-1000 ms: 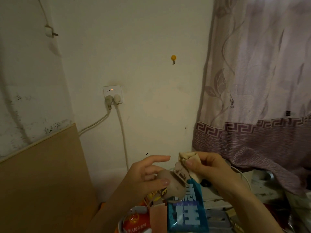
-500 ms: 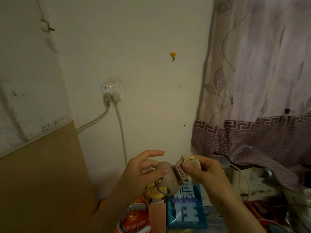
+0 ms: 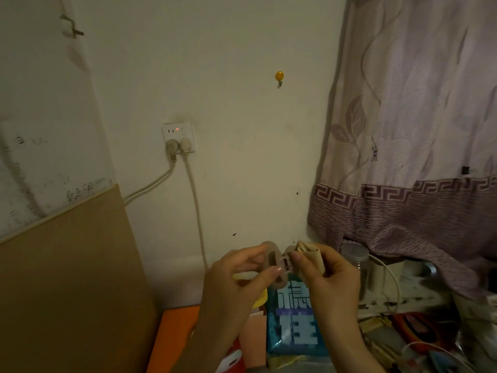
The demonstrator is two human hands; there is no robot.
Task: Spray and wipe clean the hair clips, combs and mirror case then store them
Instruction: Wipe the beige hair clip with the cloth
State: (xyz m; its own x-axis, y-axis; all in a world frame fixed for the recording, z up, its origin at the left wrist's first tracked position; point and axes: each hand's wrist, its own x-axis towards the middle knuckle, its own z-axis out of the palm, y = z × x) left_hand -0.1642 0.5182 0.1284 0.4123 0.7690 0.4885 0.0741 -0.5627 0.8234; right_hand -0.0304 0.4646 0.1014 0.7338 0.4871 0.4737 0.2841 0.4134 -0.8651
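A beige claw hair clip [image 3: 274, 261] is held up in front of the wall, low in the middle of the view. My left hand [image 3: 236, 278] grips it from the left, thumb and fingers curled round its body. My right hand [image 3: 326, 275] holds a folded beige cloth [image 3: 309, 255] and presses it against the clip's right side. Combs and a mirror case are not in sight.
Below the hands stand a blue printed packet [image 3: 294, 327], a red-and-white container [image 3: 232, 359] and an orange surface [image 3: 174, 332]. A wooden board [image 3: 70, 278] leans at left. Two cords hang from a wall socket [image 3: 178, 135]. A purple curtain [image 3: 416, 157] hangs above a cluttered ledge [image 3: 419, 329] at right.
Both hands have stayed together on the clip. The left hand has turned the clip, so its hinge and inner side now face me. The cloth has stayed against the clip's right side.
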